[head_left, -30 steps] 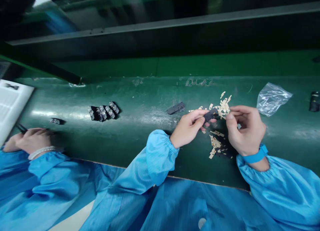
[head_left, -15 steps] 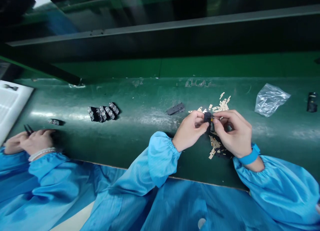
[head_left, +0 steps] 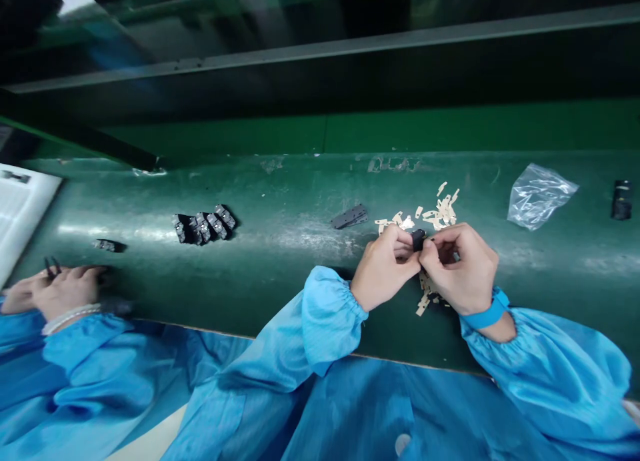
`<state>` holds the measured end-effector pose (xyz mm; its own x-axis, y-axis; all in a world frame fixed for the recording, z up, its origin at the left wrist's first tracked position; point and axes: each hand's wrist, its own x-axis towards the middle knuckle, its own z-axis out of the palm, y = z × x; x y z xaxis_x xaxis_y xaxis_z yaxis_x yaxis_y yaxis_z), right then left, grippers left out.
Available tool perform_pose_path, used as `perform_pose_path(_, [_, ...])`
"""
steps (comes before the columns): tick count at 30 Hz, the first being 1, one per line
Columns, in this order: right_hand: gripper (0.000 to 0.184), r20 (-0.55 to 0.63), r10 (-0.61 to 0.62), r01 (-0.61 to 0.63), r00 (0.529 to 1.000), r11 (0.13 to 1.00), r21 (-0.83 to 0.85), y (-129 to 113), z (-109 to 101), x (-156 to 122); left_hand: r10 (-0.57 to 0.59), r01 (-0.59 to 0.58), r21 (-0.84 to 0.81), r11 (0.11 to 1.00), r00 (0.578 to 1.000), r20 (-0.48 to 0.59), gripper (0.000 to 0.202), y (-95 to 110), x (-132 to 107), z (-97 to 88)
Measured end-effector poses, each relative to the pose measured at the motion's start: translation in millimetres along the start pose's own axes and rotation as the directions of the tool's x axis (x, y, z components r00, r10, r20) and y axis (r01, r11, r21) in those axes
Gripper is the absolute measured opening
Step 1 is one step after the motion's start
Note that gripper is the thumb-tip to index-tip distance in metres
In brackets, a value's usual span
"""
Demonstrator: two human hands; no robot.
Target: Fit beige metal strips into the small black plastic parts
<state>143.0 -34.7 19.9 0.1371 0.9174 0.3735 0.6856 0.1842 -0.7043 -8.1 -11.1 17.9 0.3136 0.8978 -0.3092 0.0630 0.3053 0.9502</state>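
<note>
Between the thumb and fingers of my left hand (head_left: pixel 386 266) is a small black plastic part (head_left: pixel 419 238), held above the bench. My right hand (head_left: pixel 459 266) is closed in a pinch against the part's right side. Whatever its fingertips hold is hidden. Beyond my hands lie loose flat cream-coloured pieces (head_left: pixel 443 212). More cream pieces (head_left: pixel 424 304) are partly covered beneath my right hand, with some dark bits among them. Flat dark grey plates (head_left: pixel 349 216) lie to the left of my hands.
A clear plastic bag (head_left: pixel 541 196) lies to the right, with a black object (head_left: pixel 622 200) farther out. Several black-and-grey assemblies (head_left: pixel 202 226) form a row on the green bench (head_left: pixel 280 261). At far left, a co-worker's hands (head_left: pixel 67 293) hold a dark tool near a single assembly (head_left: pixel 105 245).
The black part has turned and tilted between my fingers, and my hands have drawn closer together. The small orange bit seen at my right fingertips is now hidden.
</note>
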Motion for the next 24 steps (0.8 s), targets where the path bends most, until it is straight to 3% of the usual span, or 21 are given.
perform_pose_path(13, [0.012, -0.032, 0.031, -0.029, 0.999, 0.999, 0.045, -3.7, 0.6, -2.4, 0.060, -0.060, -0.003, 0.998, 0.998, -0.021, 0.027, -1.5, -4.8, 3.9])
perform_pose_path(24, [0.011, 0.057, 0.123, -0.129, 0.991, 0.985, 0.113, -1.4, -5.7, 0.3, 0.215, -0.200, 0.200, 0.959, 0.975, -0.059, 0.009, -0.8, -4.4, -3.4])
